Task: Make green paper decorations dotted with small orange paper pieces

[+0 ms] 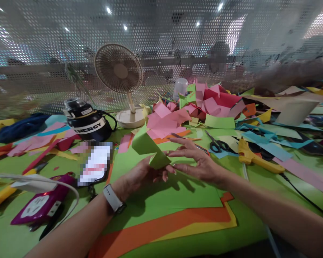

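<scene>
In the head view, the left hand (143,172) is closed on a folded piece of green paper (148,146), which is raised above a green sheet (161,197) on the counter (249,231). The right hand (201,163) is beside it, with its fingers spread and the tips very near the lower corner of the paper; if they touch it, I cannot tell. The two hands are close together. An orange sheet (140,233) shows under the green one. Scissors (218,145) and a yellow glue gun (258,159) lie to the right.

In my judgement, the left hand should grip lightly near the fold, so the paper does not crease. The right fingertips should work gently at the edge, keeping the corner even.
</scene>
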Available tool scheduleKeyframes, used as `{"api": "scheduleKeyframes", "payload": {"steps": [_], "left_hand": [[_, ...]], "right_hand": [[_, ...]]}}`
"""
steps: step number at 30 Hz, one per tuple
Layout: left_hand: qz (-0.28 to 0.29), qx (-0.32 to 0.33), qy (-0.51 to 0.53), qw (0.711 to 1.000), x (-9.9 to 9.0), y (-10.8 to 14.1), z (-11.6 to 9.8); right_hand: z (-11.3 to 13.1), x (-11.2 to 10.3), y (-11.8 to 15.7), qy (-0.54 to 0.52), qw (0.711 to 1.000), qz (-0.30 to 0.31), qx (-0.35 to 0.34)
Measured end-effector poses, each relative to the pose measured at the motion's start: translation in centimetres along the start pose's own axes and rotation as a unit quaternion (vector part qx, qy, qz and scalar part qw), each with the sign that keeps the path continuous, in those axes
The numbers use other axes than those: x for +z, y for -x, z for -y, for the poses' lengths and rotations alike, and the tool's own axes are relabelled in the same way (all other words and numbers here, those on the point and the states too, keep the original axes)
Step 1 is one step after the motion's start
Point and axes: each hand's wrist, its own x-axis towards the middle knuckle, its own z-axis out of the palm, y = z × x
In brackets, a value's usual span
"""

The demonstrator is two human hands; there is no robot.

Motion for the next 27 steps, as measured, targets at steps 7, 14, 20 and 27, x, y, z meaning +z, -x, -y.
{"api": "scheduleKeyframes", "payload": {"steps": [7,14,20,27], "left_hand": [[0.065,0.014,-0.036,0.997,0.6,0.4,0.9],[-0.311,0.098,-0.137,0.936,-2.3,-0.4,-1.9],[-0.394,0.211,-0.15,0.882,-3.4,-0.5,-3.2],[-0.335,0.242,-0.362,0.835,-2.6,-0.2,-3.1]], "right_hand": [[-0.7,0.7,-0.2,-0.042,0.999,-0.033,-0.001],[-2.0,-0.5,-0.6,0.087,0.989,-0.094,0.072],[-3.8,-0.5,-0.3,0.217,0.975,0.02,0.044],[0.6,-2.1,-1.4,0.069,0.992,-0.093,0.048]]}}
